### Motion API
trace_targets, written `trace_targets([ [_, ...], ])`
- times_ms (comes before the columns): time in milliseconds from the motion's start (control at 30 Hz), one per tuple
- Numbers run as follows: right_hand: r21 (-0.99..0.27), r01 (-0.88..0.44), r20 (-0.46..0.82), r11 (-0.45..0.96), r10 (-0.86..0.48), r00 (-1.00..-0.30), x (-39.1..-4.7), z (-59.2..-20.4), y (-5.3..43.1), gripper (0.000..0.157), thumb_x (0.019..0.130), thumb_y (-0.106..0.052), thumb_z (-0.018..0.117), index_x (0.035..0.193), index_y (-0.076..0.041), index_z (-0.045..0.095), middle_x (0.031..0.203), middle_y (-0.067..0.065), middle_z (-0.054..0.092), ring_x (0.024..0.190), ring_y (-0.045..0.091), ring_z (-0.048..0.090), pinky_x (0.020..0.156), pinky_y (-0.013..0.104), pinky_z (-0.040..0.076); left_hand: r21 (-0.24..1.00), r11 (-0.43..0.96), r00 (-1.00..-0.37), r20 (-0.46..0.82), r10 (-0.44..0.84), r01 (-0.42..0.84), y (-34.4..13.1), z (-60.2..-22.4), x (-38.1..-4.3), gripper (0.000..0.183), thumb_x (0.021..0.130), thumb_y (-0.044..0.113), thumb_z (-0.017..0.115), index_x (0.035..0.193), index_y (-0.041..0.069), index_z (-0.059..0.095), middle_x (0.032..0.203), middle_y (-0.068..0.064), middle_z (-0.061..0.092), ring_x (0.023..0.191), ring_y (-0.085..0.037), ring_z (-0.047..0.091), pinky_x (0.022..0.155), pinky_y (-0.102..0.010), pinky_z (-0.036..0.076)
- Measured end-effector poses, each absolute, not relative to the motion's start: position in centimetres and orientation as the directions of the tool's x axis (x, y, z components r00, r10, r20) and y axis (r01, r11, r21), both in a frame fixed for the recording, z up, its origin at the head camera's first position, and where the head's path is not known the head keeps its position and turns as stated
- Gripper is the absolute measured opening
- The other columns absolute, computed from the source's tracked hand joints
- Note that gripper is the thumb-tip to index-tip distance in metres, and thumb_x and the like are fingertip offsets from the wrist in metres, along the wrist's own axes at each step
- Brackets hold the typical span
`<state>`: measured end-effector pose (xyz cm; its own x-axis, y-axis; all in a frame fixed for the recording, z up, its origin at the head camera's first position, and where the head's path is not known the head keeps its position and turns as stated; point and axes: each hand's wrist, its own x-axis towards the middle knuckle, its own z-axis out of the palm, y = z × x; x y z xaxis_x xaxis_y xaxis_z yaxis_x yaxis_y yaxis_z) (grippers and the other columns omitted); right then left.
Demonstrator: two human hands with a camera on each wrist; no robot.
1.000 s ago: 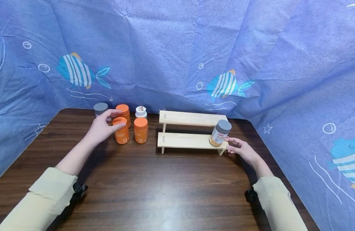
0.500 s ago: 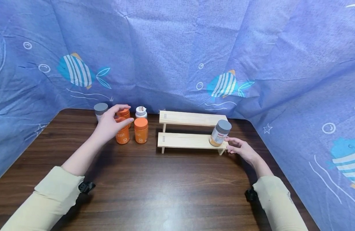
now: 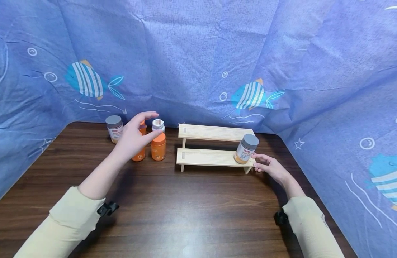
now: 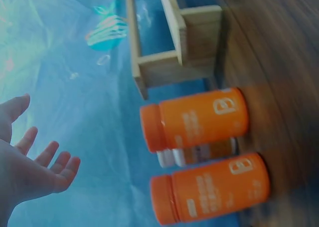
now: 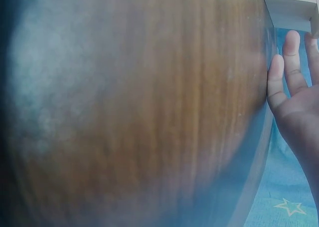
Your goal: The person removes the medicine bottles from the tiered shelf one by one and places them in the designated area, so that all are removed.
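Observation:
My left hand (image 3: 132, 138) hovers over the orange bottles with thumb and fingers spread, holding nothing. Near its thumb stands an orange bottle with an orange cap (image 3: 158, 147); a second orange bottle (image 4: 214, 189) is partly covered by the hand in the head view, as is another behind it. A small white-capped bottle (image 3: 158, 124) stands behind. My right hand (image 3: 272, 167) rests at the right end of the two-step wooden rack (image 3: 204, 157), fingers fairly straight. Beside its fingertips, a grey-capped bottle (image 3: 246, 149) stands on the lower step; whether they touch it I cannot tell.
Another grey-capped bottle (image 3: 115, 129) stands at the back left, left of my left hand. The brown wooden table (image 3: 198, 208) ends at a blue fish-print cloth (image 3: 185, 64) behind and at the sides.
My left hand has moved right and slightly back, from over the left orange bottles toward the white-capped one, uncovering the left grey-capped bottle. The right hand has stayed put.

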<state>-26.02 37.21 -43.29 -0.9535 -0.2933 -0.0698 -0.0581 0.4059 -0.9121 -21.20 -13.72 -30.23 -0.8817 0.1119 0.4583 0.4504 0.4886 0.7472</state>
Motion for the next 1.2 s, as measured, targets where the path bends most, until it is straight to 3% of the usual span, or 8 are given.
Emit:
trace_targets([
  [300,-0.913,-0.051,-0.077,0.405,-0.293,-0.953,-26.0,-43.1,36.8,0.045,0.091,-0.017,0.063,0.128,0.002,0.049,0.098,-0.001,0.061,0.082,0.010,0.061,0.074,0.026,0.053,0.787,0.397,-0.878,0.457,0.141,0.473,-11.8,-29.3,-20.5,0.054,0.082,0.027,0.075,0.131,0.018,0.054,0.142,-0.001,0.045,0.128,-0.017,0.043,0.102,-0.045,0.039],
  [733,-0.911,-0.052,-0.070,0.409,-0.278,-0.958,-25.9,-42.9,36.8,0.044,0.090,-0.019,0.065,0.127,0.001,0.051,0.108,-0.005,0.060,0.082,0.011,0.062,0.073,0.025,0.054,0.791,0.306,-0.848,0.495,0.188,0.529,-8.9,-28.5,-19.8,0.056,0.081,0.027,0.075,0.132,0.024,0.052,0.140,0.006,0.047,0.128,-0.010,0.040,0.102,-0.041,0.040],
  [1000,-0.908,-0.057,-0.070,0.414,-0.287,-0.955,-25.9,-43.0,36.9,0.046,0.090,-0.020,0.065,0.128,0.001,0.050,0.109,-0.005,0.059,0.083,0.011,0.062,0.073,0.026,0.054,0.762,0.294,-0.817,0.537,0.213,0.577,-6.9,-28.5,-20.0,0.056,0.080,0.026,0.076,0.131,0.020,0.053,0.138,0.004,0.049,0.127,-0.010,0.042,0.101,-0.037,0.042],
  [1200,-0.908,-0.058,-0.071,0.416,-0.287,-0.955,-26.0,-43.0,36.9,0.046,0.090,-0.020,0.065,0.127,0.001,0.050,0.110,-0.003,0.059,0.083,0.012,0.062,0.073,0.026,0.054,0.772,0.296,-0.826,0.508,0.245,0.563,-5.4,-28.7,-20.1,0.061,0.080,0.033,0.076,0.135,0.026,0.049,0.139,0.009,0.045,0.130,-0.009,0.039,0.103,-0.035,0.040],
])
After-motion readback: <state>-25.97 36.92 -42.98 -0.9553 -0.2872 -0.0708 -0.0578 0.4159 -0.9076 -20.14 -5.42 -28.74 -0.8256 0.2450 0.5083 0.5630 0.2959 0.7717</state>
